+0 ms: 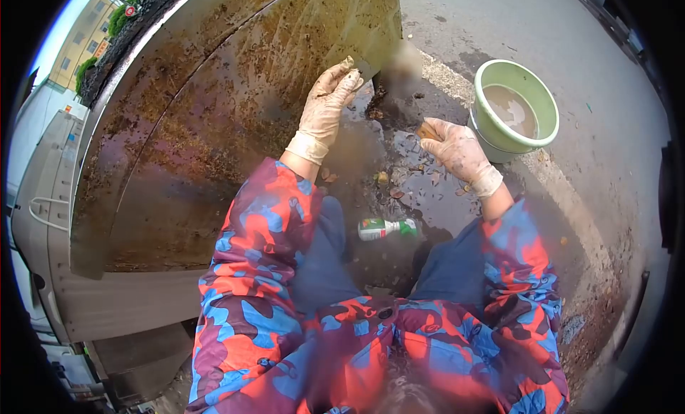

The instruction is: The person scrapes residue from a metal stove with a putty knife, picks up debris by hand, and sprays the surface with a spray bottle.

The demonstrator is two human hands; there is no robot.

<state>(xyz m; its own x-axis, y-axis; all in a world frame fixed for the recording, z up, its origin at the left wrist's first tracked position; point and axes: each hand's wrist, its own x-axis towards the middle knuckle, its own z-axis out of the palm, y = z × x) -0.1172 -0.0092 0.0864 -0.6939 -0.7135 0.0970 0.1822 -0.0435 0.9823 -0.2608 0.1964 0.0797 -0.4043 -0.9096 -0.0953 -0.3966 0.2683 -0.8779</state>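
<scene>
My left hand (327, 106), in a dirty translucent glove, is raised at the lower right edge of a large brown-stained panel (214, 121). Its fingers are pinched together; whether anything small is between them I cannot make out. My right hand (457, 151), gloved too, grips a small orange-brown piece (429, 131) between thumb and fingers, left of the green bucket (484, 121). Murky water (510, 109) partly fills the bucket. Below and between my hands, a white and green bottle (382, 229) lies on its side on the wet ground.
Wet ground with fallen leaves (421, 179) lies between my knees. A pale painted line (567, 193) curves past the bucket over grey pavement (606, 121). A grey vehicle body (43, 228) stands at the left, with a yellow building (84, 39) behind.
</scene>
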